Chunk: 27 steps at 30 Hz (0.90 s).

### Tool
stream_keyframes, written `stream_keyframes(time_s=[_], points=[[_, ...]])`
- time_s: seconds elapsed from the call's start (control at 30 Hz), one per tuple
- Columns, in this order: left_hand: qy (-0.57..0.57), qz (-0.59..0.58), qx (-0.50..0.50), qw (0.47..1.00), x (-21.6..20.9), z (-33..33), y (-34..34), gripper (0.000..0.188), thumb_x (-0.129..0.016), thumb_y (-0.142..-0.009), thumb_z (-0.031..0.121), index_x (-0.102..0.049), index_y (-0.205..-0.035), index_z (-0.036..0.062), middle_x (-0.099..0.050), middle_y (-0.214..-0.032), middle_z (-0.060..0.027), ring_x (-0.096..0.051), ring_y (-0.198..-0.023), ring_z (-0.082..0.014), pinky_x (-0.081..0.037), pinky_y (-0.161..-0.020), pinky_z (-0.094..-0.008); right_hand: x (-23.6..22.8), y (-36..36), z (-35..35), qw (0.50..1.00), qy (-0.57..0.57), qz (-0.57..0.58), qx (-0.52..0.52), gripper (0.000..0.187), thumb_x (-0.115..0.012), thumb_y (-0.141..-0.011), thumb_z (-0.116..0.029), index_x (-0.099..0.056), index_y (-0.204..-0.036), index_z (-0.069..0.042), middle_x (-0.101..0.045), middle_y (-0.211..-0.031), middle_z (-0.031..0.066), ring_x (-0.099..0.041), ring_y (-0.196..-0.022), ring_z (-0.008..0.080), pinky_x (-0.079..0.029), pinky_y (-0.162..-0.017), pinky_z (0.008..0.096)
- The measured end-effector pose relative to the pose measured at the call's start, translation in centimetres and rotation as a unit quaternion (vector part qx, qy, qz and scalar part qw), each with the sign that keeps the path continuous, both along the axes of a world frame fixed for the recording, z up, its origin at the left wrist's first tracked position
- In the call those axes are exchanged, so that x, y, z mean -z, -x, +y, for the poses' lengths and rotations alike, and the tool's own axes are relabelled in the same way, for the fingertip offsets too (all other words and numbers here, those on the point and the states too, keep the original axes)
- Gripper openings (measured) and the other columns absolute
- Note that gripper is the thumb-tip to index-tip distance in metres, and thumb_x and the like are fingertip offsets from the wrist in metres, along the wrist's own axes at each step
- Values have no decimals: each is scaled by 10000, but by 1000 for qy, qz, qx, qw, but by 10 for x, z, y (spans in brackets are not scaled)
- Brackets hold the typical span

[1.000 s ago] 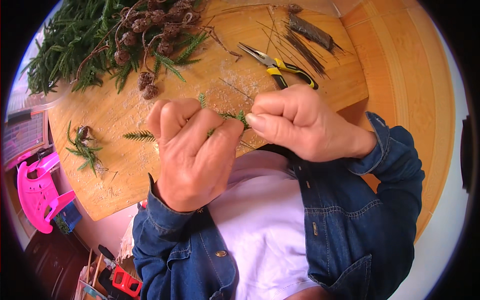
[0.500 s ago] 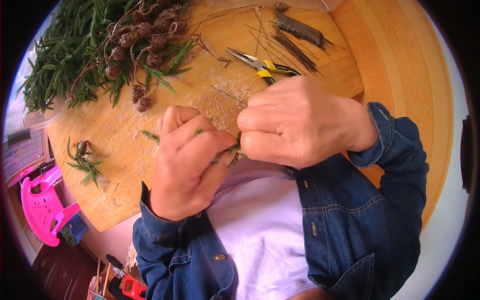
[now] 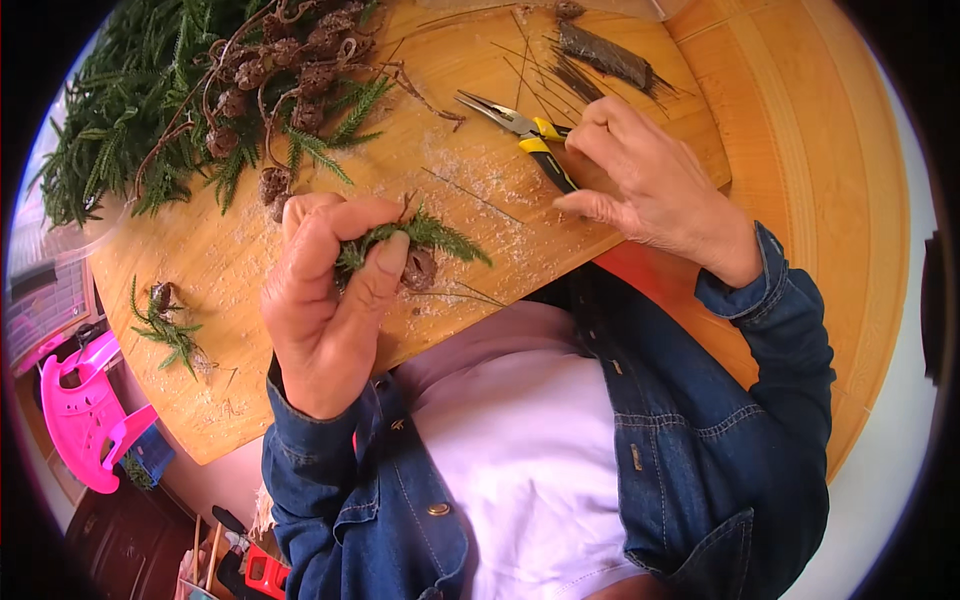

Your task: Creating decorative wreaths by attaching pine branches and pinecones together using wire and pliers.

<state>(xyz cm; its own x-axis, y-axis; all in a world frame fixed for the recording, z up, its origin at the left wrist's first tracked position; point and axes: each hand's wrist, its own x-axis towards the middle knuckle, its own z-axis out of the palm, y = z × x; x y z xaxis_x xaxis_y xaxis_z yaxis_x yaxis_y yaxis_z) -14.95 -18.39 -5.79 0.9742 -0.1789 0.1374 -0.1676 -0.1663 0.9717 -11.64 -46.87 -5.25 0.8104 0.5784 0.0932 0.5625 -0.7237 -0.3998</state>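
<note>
Cone (image 3: 420,270), just one, shows with greenery (image 3: 442,238) in the left hand (image 3: 325,300).

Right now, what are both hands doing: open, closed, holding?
Left hand: closed, pinching an evergreen sprig; brown cone beside the thumb.
Right hand: open, beside the needle-nose pliers; contact unclear.

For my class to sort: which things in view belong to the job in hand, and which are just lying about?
Seem to belong:
left hand, holding a green sprig and brown cone
right hand, open beside the pliers
dark wires
greenery pile
cone-bearing stems
small sprig bunch at left

Seem just lying about:
pink plastic object
red plastic object
</note>
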Motion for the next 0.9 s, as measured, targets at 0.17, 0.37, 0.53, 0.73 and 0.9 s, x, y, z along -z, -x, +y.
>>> stream_keyframes(time_s=[0.17, 0.37, 0.53, 0.73, 0.9], points=[[67, 66, 5, 996, -4, -1, 0, 144, -648, -855, 34, -629, -986, -23, -505, -889, -44, -453, -862, -147, -351, -802, -250, 12, 5, -4, 992, 121, -38, 13, 360, -719, -774, -234, -521, -1011, -49, -476, -1008, 122, -524, -916, 310, -462, -717, 386], [43, 35, -9, 998, 1, 0, 3, 113, -640, -863, 29, -640, -960, -29, -507, -872, -36, -450, -850, -138, -353, -792, -245, 19, 3, -4, 992, 104, -70, 5, 344, -712, -767, -222, -530, -994, -39, -481, -995, 130, -534, -889, 321, -468, -693, 403], [40, 38, -28, 998, 1, -4, 6, 90, -635, -864, 22, -646, -936, -32, -507, -851, -31, -451, -833, -131, -354, -777, -238, 3, 3, 0, 996, 65, 41, 37, 276, -690, -754, -168, -541, -932, -17, -485, -966, 140, -544, -845, 330, -473, -684, 409], [44, 64, -37, 996, -2, -7, 5, 92, -641, -857, 12, -651, -934, -36, -507, -827, -28, -456, -821, -125, -359, -767, -236, 3, 10, 6, 987, 160, -5, 7, 234, -662, -732, -102, -530, -888, 11, -495, -972, 167, -555, -848, 339, -483, -700, 410], [37, 30, -31, 998, 0, -8, 4, 89, -647, -852, 11, -655, -921, -45, -524, -835, -28, -464, -823, -123, -365, -761, -233, 2, 12, 10, 974, 219, -56, 15, 226, -635, -709, -58, -529, -894, 18, -507, -1005, 178, -560, -874, 346, -489, -711, 415]])
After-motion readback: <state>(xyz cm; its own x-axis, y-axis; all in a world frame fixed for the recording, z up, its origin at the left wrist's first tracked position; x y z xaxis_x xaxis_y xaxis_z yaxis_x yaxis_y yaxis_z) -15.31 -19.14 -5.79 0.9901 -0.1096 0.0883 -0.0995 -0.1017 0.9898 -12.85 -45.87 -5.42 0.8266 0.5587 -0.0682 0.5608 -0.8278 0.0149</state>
